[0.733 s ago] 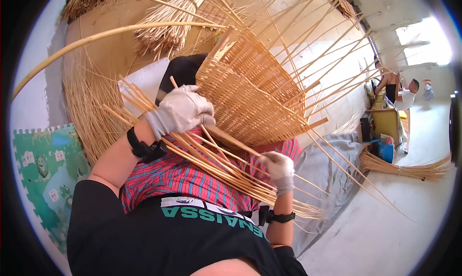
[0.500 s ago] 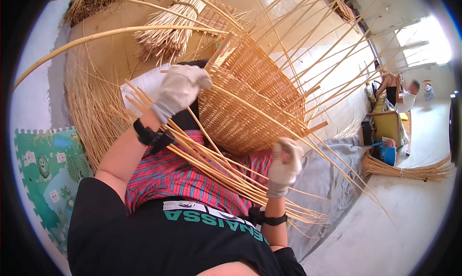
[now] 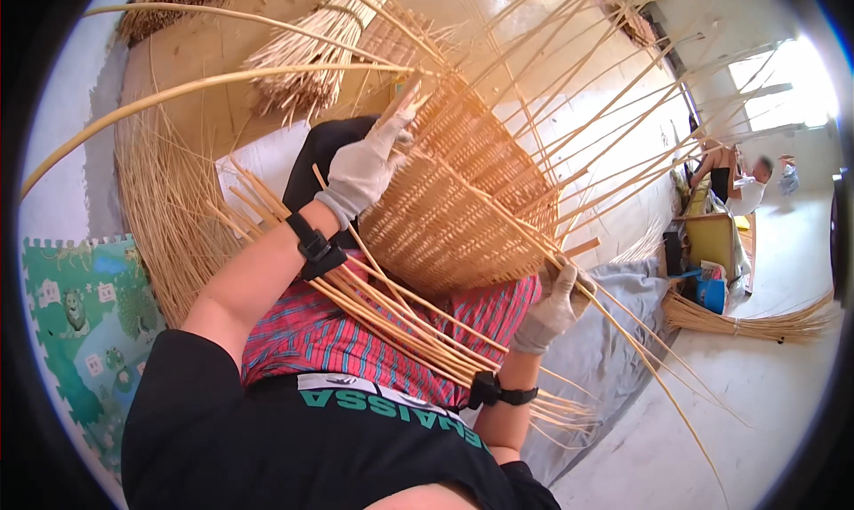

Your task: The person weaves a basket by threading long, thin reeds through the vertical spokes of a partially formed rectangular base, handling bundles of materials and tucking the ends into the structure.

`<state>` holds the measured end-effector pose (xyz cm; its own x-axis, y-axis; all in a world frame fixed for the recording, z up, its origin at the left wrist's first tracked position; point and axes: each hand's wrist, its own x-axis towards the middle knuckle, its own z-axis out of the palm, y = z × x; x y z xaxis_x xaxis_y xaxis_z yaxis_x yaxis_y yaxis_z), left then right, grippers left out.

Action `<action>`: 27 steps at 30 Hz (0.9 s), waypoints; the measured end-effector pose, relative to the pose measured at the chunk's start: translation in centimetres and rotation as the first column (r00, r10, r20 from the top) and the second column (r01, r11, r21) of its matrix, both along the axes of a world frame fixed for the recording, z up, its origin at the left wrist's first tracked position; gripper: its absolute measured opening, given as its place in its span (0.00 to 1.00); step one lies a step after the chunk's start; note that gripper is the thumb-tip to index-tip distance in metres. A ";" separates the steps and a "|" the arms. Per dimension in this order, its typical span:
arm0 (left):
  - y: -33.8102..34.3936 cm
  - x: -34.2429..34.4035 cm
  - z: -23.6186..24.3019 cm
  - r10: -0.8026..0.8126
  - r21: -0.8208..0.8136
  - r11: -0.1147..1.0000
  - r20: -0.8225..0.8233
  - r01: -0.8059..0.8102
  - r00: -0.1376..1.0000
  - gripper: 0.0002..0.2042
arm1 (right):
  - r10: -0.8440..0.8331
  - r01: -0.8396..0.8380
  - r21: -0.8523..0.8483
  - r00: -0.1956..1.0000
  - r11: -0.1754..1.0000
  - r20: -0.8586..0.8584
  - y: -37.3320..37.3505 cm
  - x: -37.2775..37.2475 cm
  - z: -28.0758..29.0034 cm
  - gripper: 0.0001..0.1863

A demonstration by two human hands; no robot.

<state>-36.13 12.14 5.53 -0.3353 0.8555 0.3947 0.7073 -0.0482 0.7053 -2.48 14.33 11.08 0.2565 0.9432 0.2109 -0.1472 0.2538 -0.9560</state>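
Observation:
A half-woven wicker basket (image 3: pixel 445 234) rests tilted against my lap, with long loose rods sticking out from its rim. At the basket's left corner, my left hand (image 3: pixel 366 168), in a pale work glove, is closed on the rim beside a flat upright stake. My right hand (image 3: pixel 553 314), gloved too, is closed around wicker rods (image 3: pixel 614 323) at the right corner, where they run off the rim toward the lower right. Across my thighs lies a bundle of loose rods (image 3: pixel 391 314), passing under my left forearm. The palm side of both hands is hidden.
Thick bent rods (image 3: pixel 222 72) arch out to the left. Tied straw bundles (image 3: pixel 307 65) lie on the floor ahead, and long thin rods (image 3: pixel 169 216) pile at left. Grey cloth (image 3: pixel 614 332) spreads at right, near another rod bundle (image 3: pixel 747 316). Another person (image 3: pixel 745 188) sits far right.
My left hand has moved right onto the basket's corner. My right hand has shifted right and up and closed on the rods. The basket has turned slightly, and the trailing rods swing lower.

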 end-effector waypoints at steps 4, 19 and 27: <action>-0.1 0.3 -0.9 0.058 -0.050 0.997 -0.077 -0.062 0.995 0.34 | -0.026 0.019 -0.136 0.999 0.990 -0.048 0.6 -1.9 -1.5 0.06; 5.8 3.1 4.2 -0.154 -0.482 0.688 0.634 0.543 0.758 0.18 | 0.156 -0.167 0.023 0.956 0.986 0.248 7.6 -0.6 -3.2 0.07; 5.6 5.0 2.0 -0.009 -0.446 0.812 0.634 0.376 0.773 0.17 | 0.070 -0.355 0.393 0.811 0.848 0.581 14.4 -17.1 7.4 0.34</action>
<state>-31.12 17.71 7.53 -0.1393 0.9282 -0.3449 0.1682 0.3654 0.9155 -19.62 28.69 18.46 -0.2250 0.7070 0.6704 0.2355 0.7071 -0.6667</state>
